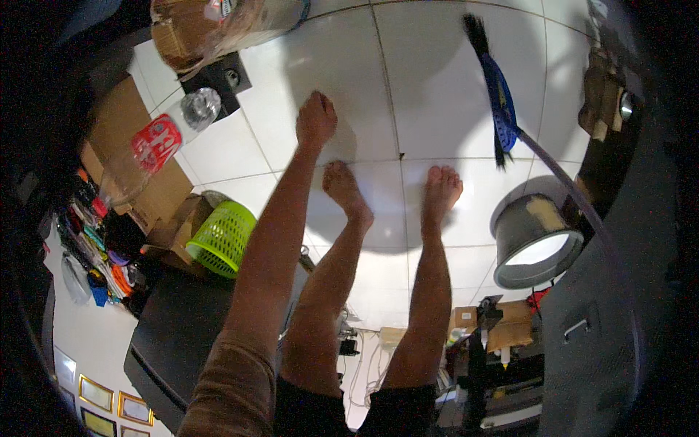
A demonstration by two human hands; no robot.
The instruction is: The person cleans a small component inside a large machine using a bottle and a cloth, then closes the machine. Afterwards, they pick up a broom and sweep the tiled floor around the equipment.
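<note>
My left hand [317, 121] hangs over the white tiled floor [333, 65], its fingers curled into a fist with nothing visible in them. Just below it in the picture are my bare feet, apart on the tiles. My right hand is out of view. Right of the feet lies a broom head [498, 104] with blue plastic and dark bristles; its long handle [562, 175] runs towards the lower right edge. A grey round bin [538, 246] stands beside the handle. Left of my forearm is a lime-green perforated plastic basket [221, 237].
A cardboard box [172, 46] wrapped in clear plastic sits at the upper left. Near it lie a clear plastic bottle [158, 143] with a red label and flattened cardboard [117, 117]. Cables hang by the wall between my legs. A dark cabinet [590, 295] stands right.
</note>
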